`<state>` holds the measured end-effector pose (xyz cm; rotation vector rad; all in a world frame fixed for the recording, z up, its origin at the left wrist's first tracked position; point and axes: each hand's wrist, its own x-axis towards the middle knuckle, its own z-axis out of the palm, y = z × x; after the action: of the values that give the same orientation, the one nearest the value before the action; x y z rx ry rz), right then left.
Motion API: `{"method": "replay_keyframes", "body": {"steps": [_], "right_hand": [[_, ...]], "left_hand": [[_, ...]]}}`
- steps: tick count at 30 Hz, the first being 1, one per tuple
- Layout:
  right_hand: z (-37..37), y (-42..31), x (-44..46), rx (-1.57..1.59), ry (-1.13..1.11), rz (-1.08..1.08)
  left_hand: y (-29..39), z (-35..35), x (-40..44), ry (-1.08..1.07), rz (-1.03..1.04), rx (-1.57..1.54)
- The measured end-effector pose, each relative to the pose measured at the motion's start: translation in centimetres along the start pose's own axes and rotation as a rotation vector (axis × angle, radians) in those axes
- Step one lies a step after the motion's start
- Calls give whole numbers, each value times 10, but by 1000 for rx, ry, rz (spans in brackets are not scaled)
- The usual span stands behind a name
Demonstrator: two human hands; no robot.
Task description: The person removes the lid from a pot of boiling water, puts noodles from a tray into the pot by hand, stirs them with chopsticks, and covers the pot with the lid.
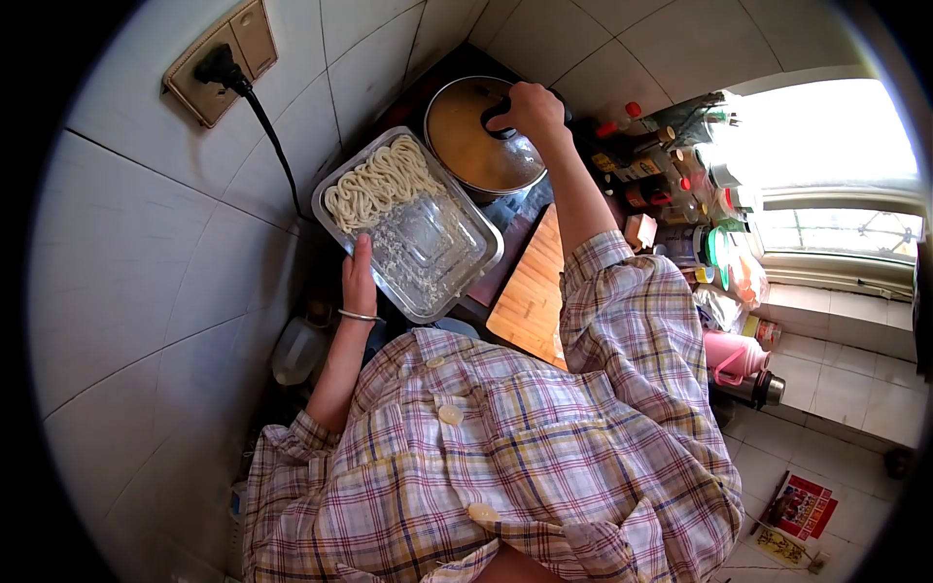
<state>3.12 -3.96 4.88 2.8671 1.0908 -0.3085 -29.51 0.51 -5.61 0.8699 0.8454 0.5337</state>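
My left hand grips the near left rim of a rectangular metal tray, thumb over the edge. Thick white noodles lie bunched at the tray's far end, and white flour dusts its bare bottom. Beyond the tray, my right hand is closed around the black knob of a glass lid. The lid sits over a round pot; whether it rests fully on the rim I cannot tell. Something yellowish-brown shows through the glass. The tray is close beside the pot.
A wooden cutting board lies on the counter below my right forearm. Bottles and jars crowd the counter by the window. A pink thermos stands farther right. On the left tiled wall, a black plug with a hanging cord sits in a socket.
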Motion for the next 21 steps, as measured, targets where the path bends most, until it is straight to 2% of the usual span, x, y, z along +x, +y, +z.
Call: {"method": "replay_keyframes", "body": {"steps": [21], "right_hand": [[-3, -1, -3, 27, -7, 19]], "left_hand": [[-4, -3, 4, -47, 9, -32]]}}
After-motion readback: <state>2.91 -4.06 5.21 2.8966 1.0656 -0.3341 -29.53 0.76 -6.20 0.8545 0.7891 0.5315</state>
